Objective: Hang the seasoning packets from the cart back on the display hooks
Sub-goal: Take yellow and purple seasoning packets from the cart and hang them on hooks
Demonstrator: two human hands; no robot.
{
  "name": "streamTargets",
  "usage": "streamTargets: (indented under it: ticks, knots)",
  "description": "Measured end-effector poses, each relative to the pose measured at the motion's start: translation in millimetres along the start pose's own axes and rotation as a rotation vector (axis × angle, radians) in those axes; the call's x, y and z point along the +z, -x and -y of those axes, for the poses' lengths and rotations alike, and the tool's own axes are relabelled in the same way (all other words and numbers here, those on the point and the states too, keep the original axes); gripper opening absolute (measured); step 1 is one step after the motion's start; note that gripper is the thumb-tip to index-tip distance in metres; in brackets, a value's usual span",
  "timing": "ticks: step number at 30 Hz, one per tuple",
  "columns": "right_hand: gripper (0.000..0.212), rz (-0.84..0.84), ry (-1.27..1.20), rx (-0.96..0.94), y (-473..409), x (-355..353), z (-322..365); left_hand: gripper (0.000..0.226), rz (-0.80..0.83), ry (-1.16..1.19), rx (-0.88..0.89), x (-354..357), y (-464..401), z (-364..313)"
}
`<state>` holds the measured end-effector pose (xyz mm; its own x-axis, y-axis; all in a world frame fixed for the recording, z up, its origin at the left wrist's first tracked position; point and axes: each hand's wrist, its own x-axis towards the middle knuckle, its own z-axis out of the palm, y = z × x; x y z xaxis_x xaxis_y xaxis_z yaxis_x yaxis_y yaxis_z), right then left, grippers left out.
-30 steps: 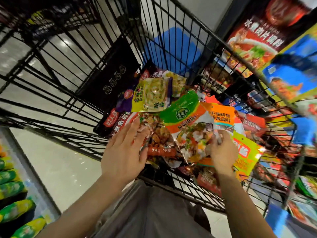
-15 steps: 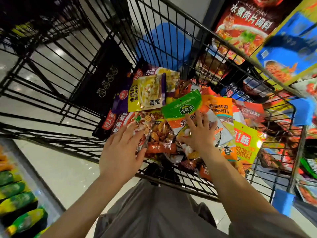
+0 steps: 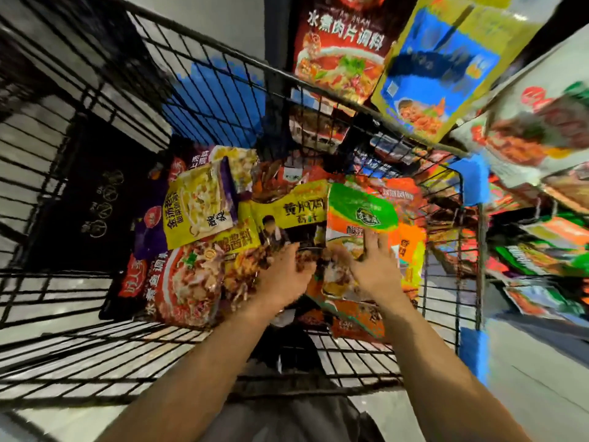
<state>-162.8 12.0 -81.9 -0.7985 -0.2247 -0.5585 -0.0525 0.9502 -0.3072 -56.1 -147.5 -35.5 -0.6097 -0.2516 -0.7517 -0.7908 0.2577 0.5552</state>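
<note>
Several seasoning packets lie heaped in the black wire cart (image 3: 223,50). My right hand (image 3: 373,272) lies with straight fingers on a packet with a green top and orange body (image 3: 360,209). My left hand (image 3: 283,277) is right beside it, at the lower edge of a yellow packet with a dark picture (image 3: 288,222); its fingers are blurred. Left of them lie a yellow noodle-picture packet (image 3: 196,212) and a red fish-seasoning packet (image 3: 178,283). Other packets hang on the display at the upper right, among them a red one (image 3: 341,49) and a blue one (image 3: 430,74).
A black bag (image 3: 95,202) leans against the cart's left wall. Blue plastic corners (image 3: 471,183) mark the cart's right side. More shelves of packets (image 3: 538,250) run along the right. Pale floor shows through the cart's bars.
My left hand moved right, from the red packet to the yellow one. The right hand and the green-topped packet shifted right, which uncovered the yellow packet. The view tilted up towards the display.
</note>
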Motion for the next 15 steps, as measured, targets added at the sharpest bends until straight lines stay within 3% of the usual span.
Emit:
streamTargets:
  ticks: [4, 8, 11, 15]
  knots:
    - [0.092, 0.017, 0.013, 0.051, 11.3, 0.9, -10.8, 0.060, -0.013, 0.131, -0.098, 34.0, -35.4, -14.6]
    - [0.082, 0.043, 0.105, 0.095, 23.6, 6.0, -14.3, 0.061, -0.010, 0.140, -0.086, 51.2, -43.8, -22.0]
    - [0.073, 0.063, 0.015, 0.065, 22.7, 1.1, -24.7, 0.075, -0.009, 0.277, -0.110, 56.6, -42.8, -25.1]
    - [0.056, 0.059, -0.183, -0.041, 27.2, -13.6, -32.1, 0.039, -0.099, 0.576, -0.166, 83.2, -38.4, -34.6]
